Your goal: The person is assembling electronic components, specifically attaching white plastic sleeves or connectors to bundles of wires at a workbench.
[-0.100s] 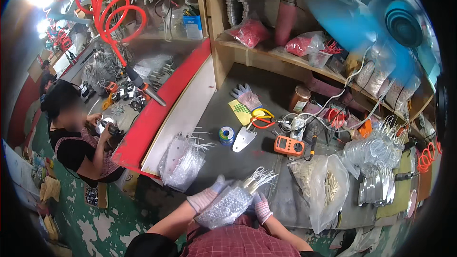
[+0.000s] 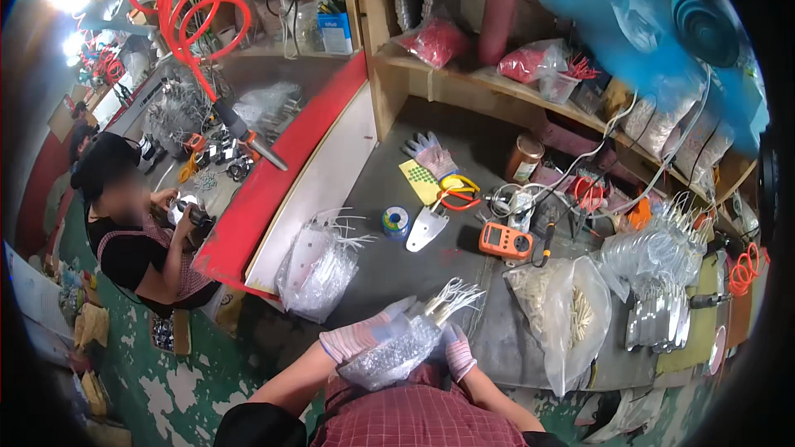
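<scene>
A bubble-wrapped bundle [image 2: 389, 356], with many white wires [image 2: 451, 298] sticking out of its upper right end, is held tilted in front of my apron at the near table edge. My left hand [image 2: 360, 338], in a striped knit glove, grips it from the left, its fingers reaching over the upper side. On the right, my right hand [image 2: 457, 353], gloved alike, closes against the wire end; its fingertips are partly hidden. Left of the bundle stands a similar wrapped bundle [image 2: 319, 273]. Beyond lie a solder wire spool [image 2: 396, 222] and a flat metal plate [image 2: 427, 230].
Nearby are an orange meter [image 2: 505, 240], a bag of pale small parts [image 2: 571, 310] and stacked metal pieces [image 2: 658, 323]. A red-edged divider [image 2: 290, 174] bounds the left side, where another person [image 2: 149, 232] works. A red coiled hose [image 2: 195, 33] hangs above.
My left hand has slid a little further over the bundle's upper side. The wire end has risen slightly, and the whole view has shifted a bit.
</scene>
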{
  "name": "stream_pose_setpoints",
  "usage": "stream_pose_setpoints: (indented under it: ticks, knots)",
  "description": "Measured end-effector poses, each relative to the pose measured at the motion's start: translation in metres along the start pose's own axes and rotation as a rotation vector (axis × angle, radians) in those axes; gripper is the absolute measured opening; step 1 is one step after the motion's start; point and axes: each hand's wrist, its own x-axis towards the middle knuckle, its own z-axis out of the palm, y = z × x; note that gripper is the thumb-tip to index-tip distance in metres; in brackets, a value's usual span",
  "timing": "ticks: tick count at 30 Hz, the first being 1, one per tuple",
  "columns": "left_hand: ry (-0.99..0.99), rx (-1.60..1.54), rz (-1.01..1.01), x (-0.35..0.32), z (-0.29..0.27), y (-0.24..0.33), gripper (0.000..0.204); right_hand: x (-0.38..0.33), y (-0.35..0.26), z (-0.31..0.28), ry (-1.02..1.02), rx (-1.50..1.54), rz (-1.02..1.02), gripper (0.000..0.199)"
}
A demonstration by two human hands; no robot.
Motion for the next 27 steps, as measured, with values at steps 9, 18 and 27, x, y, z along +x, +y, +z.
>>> stream_pose_setpoints:
  ticks: [9, 18, 27]
  knots:
    - [0.028, -0.043, -0.126, 0.017, -0.010, -0.014, 0.100, -0.009, -0.004, 0.010, 0.076, -0.201, -0.137, 0.044]
    - [0.126, -0.033, -0.162, 0.015, 0.004, -0.014, 0.090, -0.008, -0.007, -0.004, 0.037, -0.057, -0.007, 0.051]
    - [-0.041, -0.016, -0.033, 0.022, -0.011, -0.028, 0.074, 0.004, 0.010, -0.006, 0.065, -0.106, -0.095, 0.047]
